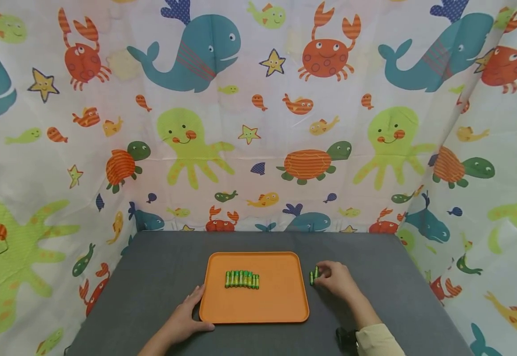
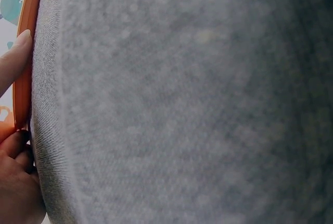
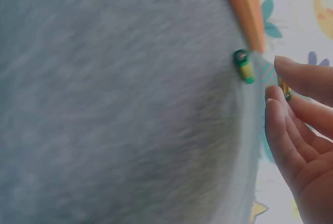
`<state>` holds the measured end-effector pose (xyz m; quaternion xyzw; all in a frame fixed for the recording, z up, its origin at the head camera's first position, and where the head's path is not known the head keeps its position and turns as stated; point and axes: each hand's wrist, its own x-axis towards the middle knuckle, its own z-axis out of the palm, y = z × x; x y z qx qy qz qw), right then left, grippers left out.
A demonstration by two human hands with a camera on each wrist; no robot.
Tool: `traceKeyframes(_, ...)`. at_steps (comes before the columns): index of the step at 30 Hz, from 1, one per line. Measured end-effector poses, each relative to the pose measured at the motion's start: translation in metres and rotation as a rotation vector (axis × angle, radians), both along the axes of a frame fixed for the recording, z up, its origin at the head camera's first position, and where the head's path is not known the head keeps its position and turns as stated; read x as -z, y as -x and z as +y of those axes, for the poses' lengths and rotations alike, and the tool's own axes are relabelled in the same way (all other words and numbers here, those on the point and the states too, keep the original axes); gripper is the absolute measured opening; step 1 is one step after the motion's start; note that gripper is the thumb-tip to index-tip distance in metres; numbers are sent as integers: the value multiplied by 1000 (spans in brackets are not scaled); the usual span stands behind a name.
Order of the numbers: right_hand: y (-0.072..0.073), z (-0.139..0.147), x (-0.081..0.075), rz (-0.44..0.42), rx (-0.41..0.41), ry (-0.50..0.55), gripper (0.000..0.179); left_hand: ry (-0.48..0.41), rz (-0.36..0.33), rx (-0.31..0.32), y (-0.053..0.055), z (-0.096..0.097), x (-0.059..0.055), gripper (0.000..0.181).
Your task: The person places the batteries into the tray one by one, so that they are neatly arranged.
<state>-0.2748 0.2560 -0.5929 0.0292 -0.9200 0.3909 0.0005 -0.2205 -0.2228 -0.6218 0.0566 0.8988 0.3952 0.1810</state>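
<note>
My right hand [image 1: 337, 281] pinches a small green-and-yellow battery [image 1: 316, 272] between thumb and fingers, just right of the tray. In the right wrist view the fingers partly hide that battery [image 3: 284, 89]. A second battery [image 1: 311, 278] lies on the table close beside it, to its left. The orange tray [image 1: 280, 306] carries a side-by-side row of several like batteries [image 1: 240, 279], left of its middle. At the tray's near left corner my left hand [image 1: 183, 316] grips the edge, thumb along the front and fingers along the left side.
A dark grey cloth covers the table [image 1: 160, 262]. Behind it and at both sides hangs a white curtain [image 1: 258, 183] printed with sea animals. A black band [image 1: 346, 340] is at my right wrist, by a pale sleeve [image 1: 378, 341].
</note>
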Motion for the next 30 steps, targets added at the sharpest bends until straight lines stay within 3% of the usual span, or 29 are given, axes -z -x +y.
traceKeyframes(8,-2,-20,-28,10,-11,23,45,1,7,7,3,-2,4,120)
traceKeyframes(15,-4,-40,-42,24,-20,44,42,3,-4,-3,3,-1,4,120)
traceKeyframes(22,-3,-62,-48,53,-53,51,43,-14,9,3,1,-1,1,118)
traceKeyframes(30,1,-96,-40,36,-169,58,43,-13,13,1,-1,-1,2,118)
